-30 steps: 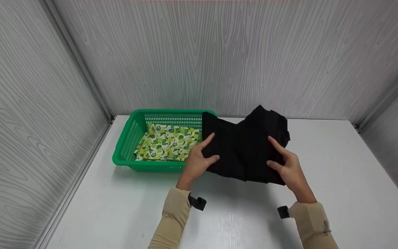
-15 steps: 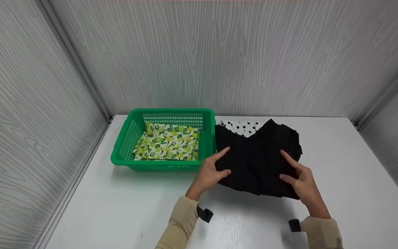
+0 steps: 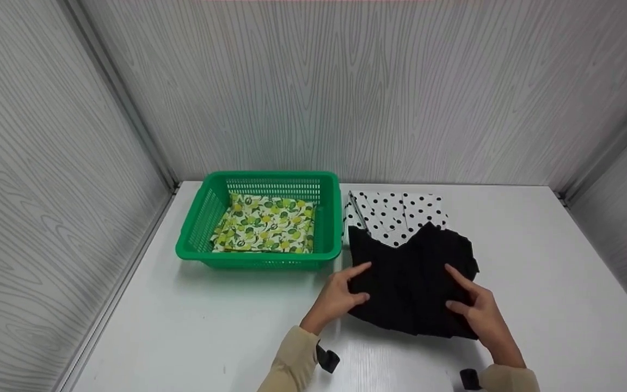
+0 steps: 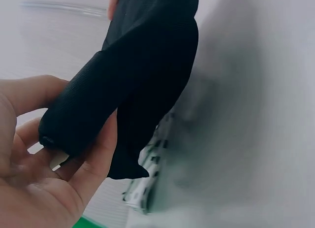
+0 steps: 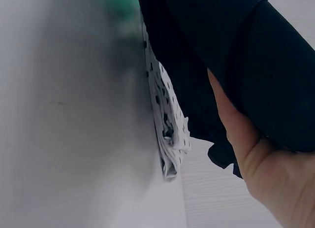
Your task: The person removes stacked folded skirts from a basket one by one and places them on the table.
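A black folded cloth [image 3: 406, 288] is held up above the white table between both hands. The left hand [image 3: 338, 294] grips its left side, thumb and forefinger on top; in the left wrist view the left hand [image 4: 54, 159] has its other fingers beneath the black cloth [image 4: 128, 65]. At the cloth's right side the right hand [image 3: 479, 313] holds it the same way, and the right wrist view shows the right hand [image 5: 266, 164] with a finger or thumb against it. Behind the black cloth, a folded white cloth with black dots [image 3: 422, 209] lies on the table, partly covered from view.
A green basket [image 3: 259, 257] stands at the back left, just left of the dotted cloth. Inside it lies a folded cloth with a lemon print [image 3: 270, 223]. Grey wood-patterned walls [image 3: 313, 92] enclose the white table [image 3: 172, 326] at the back and both sides.
Both hands have moved the black cloth down toward the front and slightly right, away from the basket. The dotted cloth, hidden a second ago, has come into view behind it.
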Demonstrator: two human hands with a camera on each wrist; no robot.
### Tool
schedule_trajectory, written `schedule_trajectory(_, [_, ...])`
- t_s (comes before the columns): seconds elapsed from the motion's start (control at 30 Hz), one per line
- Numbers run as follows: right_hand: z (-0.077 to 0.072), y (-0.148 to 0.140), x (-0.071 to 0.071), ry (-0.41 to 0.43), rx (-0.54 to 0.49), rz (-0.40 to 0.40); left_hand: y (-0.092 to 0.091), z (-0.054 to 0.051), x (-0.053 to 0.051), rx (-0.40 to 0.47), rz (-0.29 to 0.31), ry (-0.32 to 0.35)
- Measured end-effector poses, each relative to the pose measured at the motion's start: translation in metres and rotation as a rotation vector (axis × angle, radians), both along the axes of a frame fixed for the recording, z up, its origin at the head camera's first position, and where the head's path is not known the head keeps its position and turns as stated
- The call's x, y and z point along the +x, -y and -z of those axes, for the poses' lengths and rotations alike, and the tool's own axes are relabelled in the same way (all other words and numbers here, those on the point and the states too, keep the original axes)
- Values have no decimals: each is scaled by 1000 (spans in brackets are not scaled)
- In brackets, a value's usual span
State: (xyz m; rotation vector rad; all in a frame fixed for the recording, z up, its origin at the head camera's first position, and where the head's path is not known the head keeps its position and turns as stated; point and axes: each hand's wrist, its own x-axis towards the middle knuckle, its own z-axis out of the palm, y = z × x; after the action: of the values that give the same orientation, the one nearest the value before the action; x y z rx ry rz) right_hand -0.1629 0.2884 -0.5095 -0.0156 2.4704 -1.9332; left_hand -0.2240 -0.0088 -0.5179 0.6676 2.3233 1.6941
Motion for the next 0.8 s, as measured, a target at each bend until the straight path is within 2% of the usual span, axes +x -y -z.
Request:
schedule_trajectory(0.17, [5,-4,0,117,60,17,-1,13,2,-39,5,32])
schedule_trajectory(0.3, [10,-5,-1,214,138,15,2,20,2,-92,1,104])
schedule_trajectory(0.43, [15,-6,-1,273,203,-8,3,25,2,-140,-16,171])
schedule_trajectory(0.67, [19,-7,-2,277,268,-22,4,30,2,-158,-28,202])
schedule_trajectory(0.8, [21,-9,-2,251,318,-26,5,30,1,-176,-29,184])
